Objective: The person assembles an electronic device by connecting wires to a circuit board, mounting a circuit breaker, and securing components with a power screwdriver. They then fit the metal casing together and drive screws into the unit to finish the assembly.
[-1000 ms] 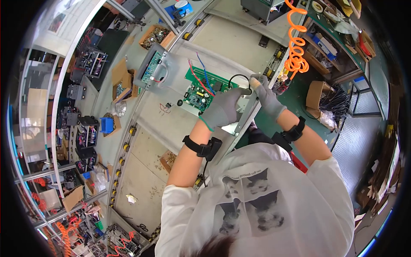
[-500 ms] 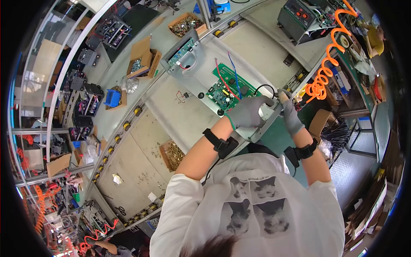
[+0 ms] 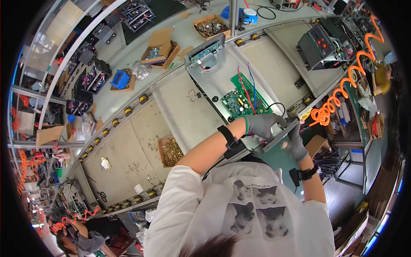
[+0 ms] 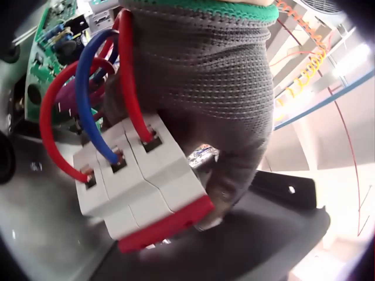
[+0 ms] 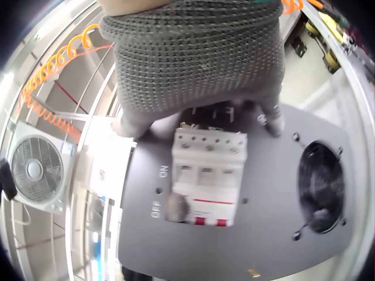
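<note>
My gloved left hand (image 3: 262, 125) is behind the grey front panel (image 3: 280, 136) of a chassis and grips a white circuit breaker (image 4: 135, 170). Red and blue wires (image 4: 87, 99) run into the breaker's terminals. From the front, in the right wrist view, the breaker (image 5: 208, 175) shows in the panel beside the ON and OFF marks, a gloved fingertip (image 5: 177, 208) at its lower left corner. Over the panel's front lies my gloved right hand (image 5: 199, 64), two digits spread to either side of the breaker; its other fingers are hidden. A green circuit board (image 3: 239, 100) sits inside the chassis.
Yellow-wheeled roller rails (image 3: 128, 111) edge the line. A box of brass-coloured hardware (image 3: 171, 152) stands left of the chassis. Farther right are a black unit with red knobs (image 3: 319, 47) and a coiled orange hose (image 3: 342, 92). A fan opening (image 5: 321, 184) is in the panel.
The head view has swung, shifting the scene rightward and down. My left hand has moved down behind the panel, and my right hand has dropped from its upper edge to its outer face.
</note>
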